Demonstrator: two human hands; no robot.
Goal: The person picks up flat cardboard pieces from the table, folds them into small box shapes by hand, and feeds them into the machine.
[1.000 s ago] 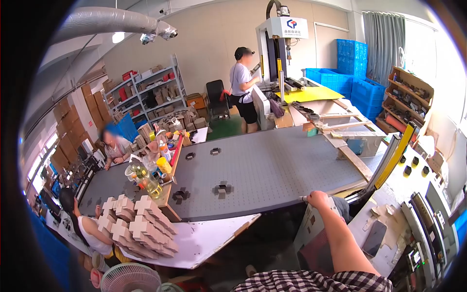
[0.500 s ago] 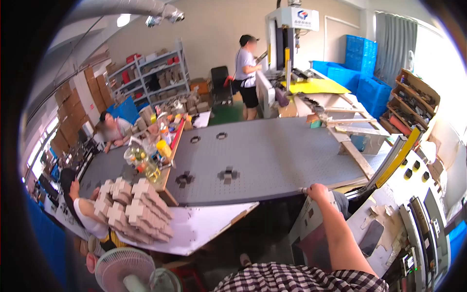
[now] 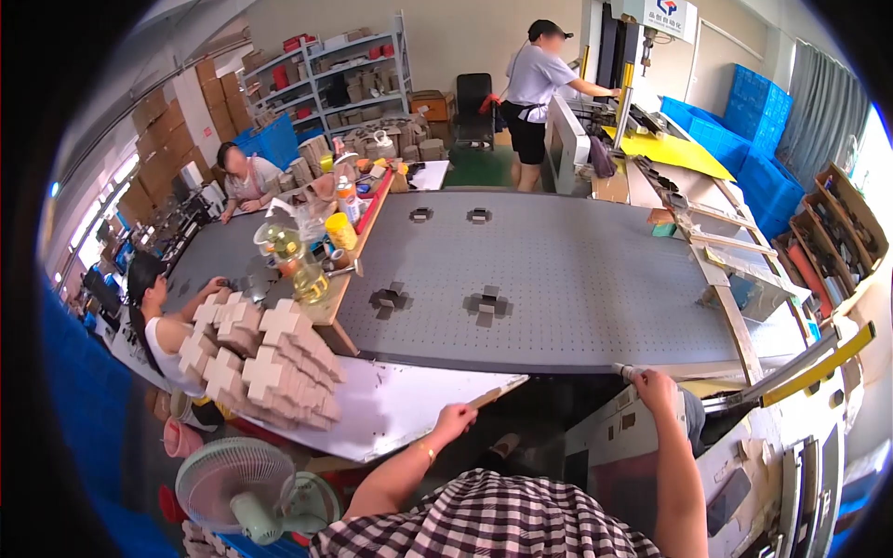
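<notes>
Overall, taking the grey perforated table as the landmark, a round fan stands farthest to its near left. Next comes a stack of beige cross-shaped blocks, layered and leaning together, on a white board just off the table's near-left side. Bottles, a yellow tub and other clutter crowd the wooden ledge along its left side.

Four dark cross-shaped pieces sit towards the table's left part, two at the near side and two farther back. The near pair look dark and flat-armed, with raised middles; the far pair are too small to judge closely. These four are in place on the surface; whether any are left to set down, I cannot tell.

Before the table's near edge, the left hand is curled beside the board's tip; whether it grips anything is unclear. Beyond the table's far edge, a person reaches toward a machine. The right hand is closed around a pale knob-like end at the near edge. Farther right, off the table, lies a dark phone.
</notes>
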